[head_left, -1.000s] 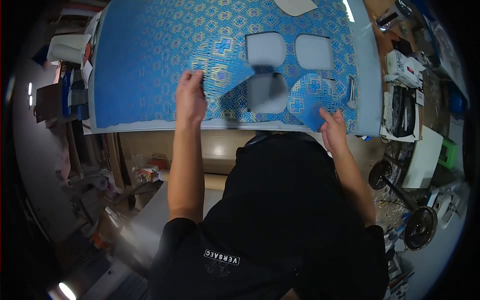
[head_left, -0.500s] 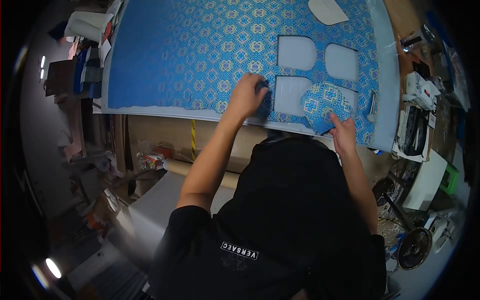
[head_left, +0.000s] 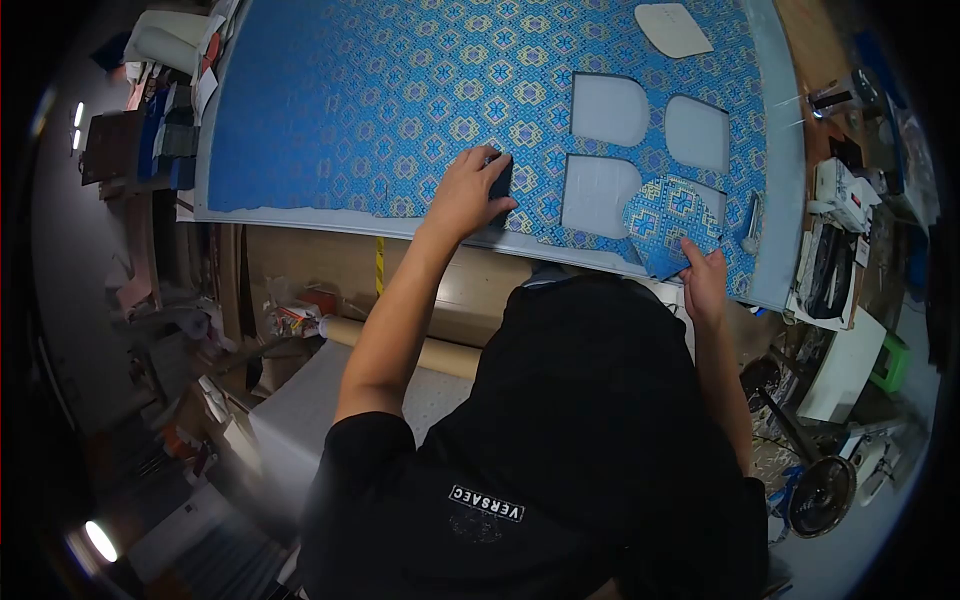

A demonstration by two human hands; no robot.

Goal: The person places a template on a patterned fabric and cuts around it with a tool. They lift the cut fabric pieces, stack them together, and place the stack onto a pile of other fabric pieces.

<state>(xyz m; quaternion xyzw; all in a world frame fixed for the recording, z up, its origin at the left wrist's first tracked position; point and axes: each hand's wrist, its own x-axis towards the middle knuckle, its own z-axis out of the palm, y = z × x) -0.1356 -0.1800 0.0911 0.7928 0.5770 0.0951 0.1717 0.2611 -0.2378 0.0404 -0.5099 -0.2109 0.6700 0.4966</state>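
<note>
Blue patterned fabric [head_left: 400, 110] with yellow and purple motifs lies spread over the table. My left hand [head_left: 468, 195] is over its near edge, thumb and fingers curled round a small dark piece [head_left: 500, 178], mostly covered by the hand. Between the thumb and fingers of my right hand [head_left: 706, 280] is the edge of a cut patterned fabric piece [head_left: 672, 222], rounded on one side. This piece overlaps one of several cut-out openings in the sheet, where the pale tabletop [head_left: 612, 108] shows through.
A pale template [head_left: 674, 30] lies on the fabric at the far right. Beside the table's right edge are a white box [head_left: 842, 190] and other clutter. Below the table at left is a roll [head_left: 400, 345] of material. A green stool [head_left: 890, 362] stands at the far right.
My left hand has moved left along the near edge of the fabric, with the dark piece. The view has shifted slightly; my right hand still holds the cut fabric piece.
</note>
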